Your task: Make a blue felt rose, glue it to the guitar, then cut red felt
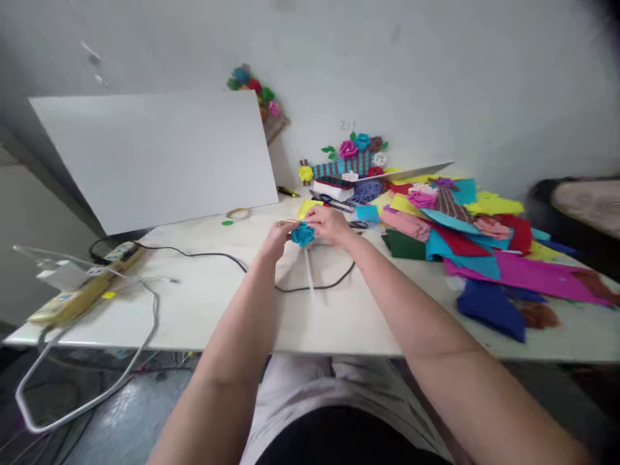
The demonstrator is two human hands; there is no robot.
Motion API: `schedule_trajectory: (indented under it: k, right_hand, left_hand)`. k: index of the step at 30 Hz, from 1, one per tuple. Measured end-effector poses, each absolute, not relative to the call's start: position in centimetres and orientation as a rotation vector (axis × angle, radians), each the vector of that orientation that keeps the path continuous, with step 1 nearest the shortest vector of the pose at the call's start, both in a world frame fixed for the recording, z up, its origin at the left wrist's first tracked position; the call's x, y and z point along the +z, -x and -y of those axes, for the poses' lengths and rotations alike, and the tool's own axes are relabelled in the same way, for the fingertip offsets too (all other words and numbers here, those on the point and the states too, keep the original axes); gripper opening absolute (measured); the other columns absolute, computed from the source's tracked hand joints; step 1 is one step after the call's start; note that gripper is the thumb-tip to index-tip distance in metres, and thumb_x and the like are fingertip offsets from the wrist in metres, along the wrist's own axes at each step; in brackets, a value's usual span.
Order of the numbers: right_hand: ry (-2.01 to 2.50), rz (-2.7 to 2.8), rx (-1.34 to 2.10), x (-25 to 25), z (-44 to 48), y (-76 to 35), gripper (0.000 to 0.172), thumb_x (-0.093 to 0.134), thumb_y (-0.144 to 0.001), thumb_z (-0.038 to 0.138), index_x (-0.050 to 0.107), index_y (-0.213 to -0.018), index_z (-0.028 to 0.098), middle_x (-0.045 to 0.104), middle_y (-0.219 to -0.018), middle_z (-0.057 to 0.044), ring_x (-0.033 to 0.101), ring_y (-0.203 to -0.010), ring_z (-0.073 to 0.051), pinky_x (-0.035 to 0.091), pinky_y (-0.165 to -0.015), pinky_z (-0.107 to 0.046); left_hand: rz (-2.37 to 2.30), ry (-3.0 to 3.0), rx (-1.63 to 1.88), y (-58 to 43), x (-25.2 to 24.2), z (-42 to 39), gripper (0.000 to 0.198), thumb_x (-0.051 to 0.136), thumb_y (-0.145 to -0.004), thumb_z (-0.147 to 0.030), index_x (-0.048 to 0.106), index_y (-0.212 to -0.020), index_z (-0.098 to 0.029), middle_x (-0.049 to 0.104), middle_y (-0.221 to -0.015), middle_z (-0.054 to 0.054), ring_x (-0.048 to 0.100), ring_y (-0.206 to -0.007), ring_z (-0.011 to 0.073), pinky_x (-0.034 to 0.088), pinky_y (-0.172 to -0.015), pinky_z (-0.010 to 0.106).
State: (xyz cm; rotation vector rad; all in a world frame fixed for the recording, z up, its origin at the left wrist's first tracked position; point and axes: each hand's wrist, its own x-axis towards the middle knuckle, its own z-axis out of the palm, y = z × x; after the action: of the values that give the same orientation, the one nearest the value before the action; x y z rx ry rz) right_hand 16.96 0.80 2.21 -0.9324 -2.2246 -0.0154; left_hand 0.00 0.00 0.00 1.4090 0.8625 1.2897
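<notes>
Blue flower (303, 236) sat between both hands, above the table (194, 313) | left hand (277, 240) pinched its left edge | right hand (330, 225), fingers narrowed, held its upper right | looked mostly formed, not yet set down | coloured sheets (533, 274) lay right, apparently unused

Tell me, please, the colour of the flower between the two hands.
The flower is turquoise blue; it shows best in the head view.

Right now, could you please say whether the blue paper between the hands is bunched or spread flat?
Bunched: the blue paper forms a ruffled clump, not a smooth sheet.
</notes>
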Motion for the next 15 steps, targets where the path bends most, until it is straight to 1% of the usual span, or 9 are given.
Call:
schedule_trajectory:
  k: [4, 9, 15]
  right_hand:
    - [0.921, 2.231, -0.006, 2.12, -1.05, -17.01, 0.020, 0.055, -0.081, 0.020, 0.074, -0.087, 0.018, 0.067, -0.095, -0.006, 0.060, -0.086, -0.018, 0.043, -0.074, -0.027]
    - [0.923, 2.210, 0.019, 2.15, -1.07, -16.92, 0.019, 0.056, -0.080, 0.020, 0.074, -0.085, 0.019, 0.067, -0.093, -0.005, 0.060, -0.085, -0.018, 0.044, -0.074, -0.027]
    - [0.905, 2.172, 0.113, 2.29, -1.05, -16.84, 0.019, 0.056, -0.078, 0.016, 0.074, -0.083, 0.018, 0.067, -0.093, -0.006, 0.061, -0.084, -0.017, 0.044, -0.073, -0.027]
  left_hand:
    - [-0.873, -1.427, 1.275, 0.08, -0.09, 0.11, 0.022, 0.065, -0.061, -0.035, 0.061, -0.057, -0.014, 0.054, -0.057, 0.000, 0.043, -0.053, 0.0094, 0.030, -0.052, 0.024]
    - [-0.841, -1.436, 1.257, 0.31, -0.09, 0.02, 0.019, 0.065, -0.061, -0.033, 0.066, -0.062, -0.014, 0.059, -0.062, 0.002, 0.046, -0.056, 0.0106, 0.032, -0.054, 0.024]
    - [-0.788, -1.411, 1.254, 0.36, 0.11, 0.20, 0.016, 0.066, -0.058, -0.028, 0.067, -0.062, -0.013, 0.061, -0.064, 0.003, 0.048, -0.059, 0.0111, 0.033, -0.056, 0.025]
